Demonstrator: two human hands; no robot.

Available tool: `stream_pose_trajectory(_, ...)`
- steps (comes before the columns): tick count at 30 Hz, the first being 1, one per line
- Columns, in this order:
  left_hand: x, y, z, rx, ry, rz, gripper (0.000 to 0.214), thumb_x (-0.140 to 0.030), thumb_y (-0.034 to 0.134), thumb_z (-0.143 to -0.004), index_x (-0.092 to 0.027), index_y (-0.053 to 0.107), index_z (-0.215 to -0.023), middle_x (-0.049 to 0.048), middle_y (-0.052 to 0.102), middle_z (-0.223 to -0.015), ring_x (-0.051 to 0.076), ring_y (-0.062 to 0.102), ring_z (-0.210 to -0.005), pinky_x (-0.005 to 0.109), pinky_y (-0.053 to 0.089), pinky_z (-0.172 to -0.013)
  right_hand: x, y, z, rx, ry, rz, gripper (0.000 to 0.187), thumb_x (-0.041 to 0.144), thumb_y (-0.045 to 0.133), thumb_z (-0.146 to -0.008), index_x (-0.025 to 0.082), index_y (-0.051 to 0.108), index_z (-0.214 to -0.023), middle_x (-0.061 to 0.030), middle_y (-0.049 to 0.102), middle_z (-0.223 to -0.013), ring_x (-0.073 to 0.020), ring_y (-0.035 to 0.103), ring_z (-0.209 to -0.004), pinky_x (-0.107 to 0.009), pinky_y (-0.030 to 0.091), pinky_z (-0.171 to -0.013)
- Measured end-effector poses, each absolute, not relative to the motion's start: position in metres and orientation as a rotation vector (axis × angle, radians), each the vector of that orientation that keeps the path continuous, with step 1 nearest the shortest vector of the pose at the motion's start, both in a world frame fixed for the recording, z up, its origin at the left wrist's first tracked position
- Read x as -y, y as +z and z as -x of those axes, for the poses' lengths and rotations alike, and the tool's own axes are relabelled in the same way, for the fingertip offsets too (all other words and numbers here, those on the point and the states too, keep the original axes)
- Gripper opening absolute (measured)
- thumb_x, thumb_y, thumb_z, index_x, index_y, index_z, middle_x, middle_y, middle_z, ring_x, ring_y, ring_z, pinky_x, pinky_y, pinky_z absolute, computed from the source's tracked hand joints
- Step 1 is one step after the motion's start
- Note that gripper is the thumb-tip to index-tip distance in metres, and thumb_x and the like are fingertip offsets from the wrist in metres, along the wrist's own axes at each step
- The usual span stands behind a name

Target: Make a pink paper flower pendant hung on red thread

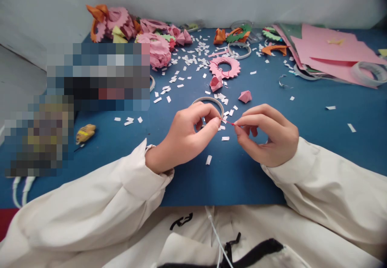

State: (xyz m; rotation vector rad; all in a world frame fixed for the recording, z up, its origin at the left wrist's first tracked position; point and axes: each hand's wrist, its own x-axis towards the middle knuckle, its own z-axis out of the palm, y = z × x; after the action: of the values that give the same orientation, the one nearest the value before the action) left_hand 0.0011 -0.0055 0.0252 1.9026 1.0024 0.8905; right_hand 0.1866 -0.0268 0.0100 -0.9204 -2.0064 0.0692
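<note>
A thin red string (227, 121) stretches between my two hands above the table. My left hand (193, 133) pinches one end between thumb and forefinger. Thumb and forefinger of my right hand (269, 133) grip the other end, where a small red knot or bead seems to sit; it is too small to tell. Behind my left fingers lies a roll of tape (211, 100), partly covered by the hand. Just beyond my right hand rests a folded pink paper piece (245, 96). Farther back are a pink folded cup shape (216, 83) and a pink paper ring (232, 71) with red string on it.
White paper scraps (193, 58) are strewn over the blue table (317, 139). Pink and orange paper rings (155, 50) pile up at the back left. Pink paper sheets (326, 46) and a clear tape roll (369, 74) lie at the right. A small yellow figure (86, 133) sits left.
</note>
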Motion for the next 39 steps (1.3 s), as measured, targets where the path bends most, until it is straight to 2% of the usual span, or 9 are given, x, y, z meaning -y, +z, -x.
stream_pose_trajectory(6, 0.0046, 0.0251, -0.0022, -0.991, 0.81, -1.995, 0.015, -0.02, 0.047, -0.085, -0.016, 0.056, -0.073, 0.0002, 0.055, -0.071, 0.012, 0.049, -0.07, 0.024, 0.04, -0.065, 0.0269, 0.0103, -0.1868, 2.013, 0.081, 0.924, 0.014, 0.007, 0.061, -0.074, 0.018, 0.058, -0.081, -0.003, 0.058, -0.078, -0.0048, 0.047, -0.051, -0.02, 0.044, -0.046)
stream_pose_trajectory(11, 0.0045, 0.0247, -0.0028, -1.025, 0.837, -2.006, 0.015, -0.019, 0.048, -0.085, -0.015, 0.057, -0.073, 0.0003, 0.055, -0.07, 0.012, 0.049, -0.07, 0.024, 0.04, -0.065, 0.0274, 0.0096, -0.187, 2.024, 0.098, 0.914, 0.014, 0.005, 0.062, -0.072, 0.015, 0.059, -0.08, -0.0049, 0.058, -0.078, -0.0044, 0.046, -0.051, -0.019, 0.043, -0.047)
stream_pose_trajectory(16, 0.0049, 0.0228, -0.0042, -1.043, 0.895, -2.075, 0.015, -0.015, 0.05, -0.083, -0.014, 0.058, -0.071, -0.0011, 0.056, -0.067, 0.009, 0.049, -0.067, 0.02, 0.038, -0.06, 0.0272, 0.0092, -0.1865, 2.028, 0.094, 0.899, 0.013, 0.004, 0.061, -0.072, 0.015, 0.058, -0.079, -0.0048, 0.059, -0.078, -0.004, 0.046, -0.052, -0.019, 0.043, -0.047)
stream_pose_trajectory(26, 0.0047, 0.0187, -0.0049, -1.09, 1.033, -2.163, 0.011, -0.009, 0.053, -0.077, -0.014, 0.057, -0.067, -0.0037, 0.045, -0.058, 0.007, 0.042, -0.058, 0.02, 0.035, -0.054, 0.0261, 0.0078, -0.1866, 2.039, 0.084, 0.897, 0.014, 0.004, 0.06, -0.071, 0.015, 0.057, -0.077, -0.0048, 0.058, -0.078, -0.0045, 0.045, -0.051, -0.02, 0.043, -0.047)
stream_pose_trajectory(31, 0.0043, 0.0218, -0.0041, -1.108, 1.014, -2.168, 0.013, -0.009, 0.052, -0.076, -0.014, 0.055, -0.065, -0.0038, 0.045, -0.058, 0.008, 0.042, -0.058, 0.021, 0.035, -0.055, 0.0268, 0.0074, -0.1866, 2.028, 0.092, 0.89, 0.013, 0.004, 0.06, -0.071, 0.015, 0.057, -0.078, -0.0046, 0.058, -0.078, -0.0043, 0.044, -0.051, -0.02, 0.043, -0.047)
stream_pose_trajectory(36, 0.0027, 0.0267, -0.0016, -0.999, 0.883, -2.12, 0.016, -0.009, 0.045, -0.08, -0.014, 0.052, -0.066, -0.0021, 0.05, -0.064, 0.009, 0.044, -0.066, 0.021, 0.037, -0.061, 0.0266, 0.0078, -0.1874, 2.016, 0.107, 0.898, 0.013, 0.004, 0.061, -0.072, 0.015, 0.058, -0.079, -0.0048, 0.058, -0.078, -0.0042, 0.045, -0.052, -0.02, 0.043, -0.048)
stream_pose_trajectory(39, 0.0026, 0.0249, -0.0017, -0.952, 0.843, -2.147, 0.012, -0.015, 0.045, -0.084, -0.014, 0.055, -0.078, 0.001, 0.056, -0.077, 0.012, 0.049, -0.078, 0.024, 0.041, -0.072, 0.0257, 0.0083, -0.1878, 2.02, 0.106, 0.895, 0.013, 0.005, 0.061, -0.073, 0.015, 0.058, -0.08, -0.0044, 0.058, -0.078, -0.0043, 0.045, -0.052, -0.02, 0.043, -0.047)
